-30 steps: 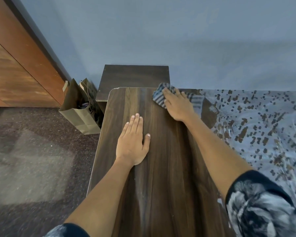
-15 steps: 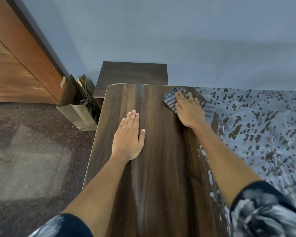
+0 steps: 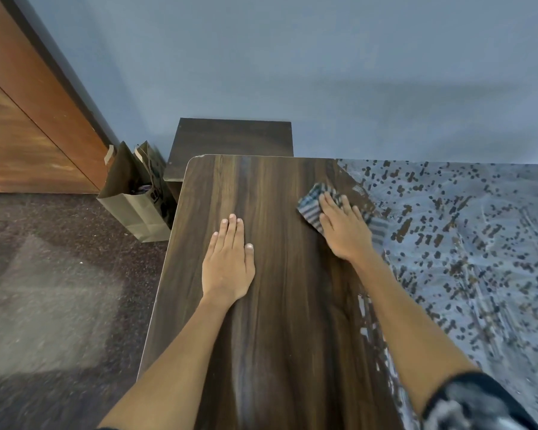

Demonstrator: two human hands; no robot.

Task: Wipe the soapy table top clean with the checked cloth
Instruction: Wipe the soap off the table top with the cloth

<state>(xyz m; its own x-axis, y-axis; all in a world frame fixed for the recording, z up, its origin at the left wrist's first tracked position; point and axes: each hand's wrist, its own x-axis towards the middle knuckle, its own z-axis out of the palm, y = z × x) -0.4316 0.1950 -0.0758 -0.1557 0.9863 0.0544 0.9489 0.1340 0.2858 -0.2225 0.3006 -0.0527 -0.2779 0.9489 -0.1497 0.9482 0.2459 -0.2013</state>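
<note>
Pressing checked cloth (image 3: 312,207) flat, right hand (image 3: 343,229) slid rightward into suds, left hand (image 3: 229,262) open, unmoved.

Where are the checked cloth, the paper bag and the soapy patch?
checked cloth (image 3: 310,209), head view, striped corner left of the fingers.
paper bag (image 3: 136,209), head view, front face.
soapy patch (image 3: 466,243), head view, middle of the foam.

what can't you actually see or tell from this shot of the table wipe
- Head view: most of the checked cloth lies under the right hand, so its full shape is hidden.
- The table top runs off the bottom and right edges; its near end and far side are cut off.
- The paper bag contents are too dark and small to name.
- Table surface under the left hand is covered.
</note>
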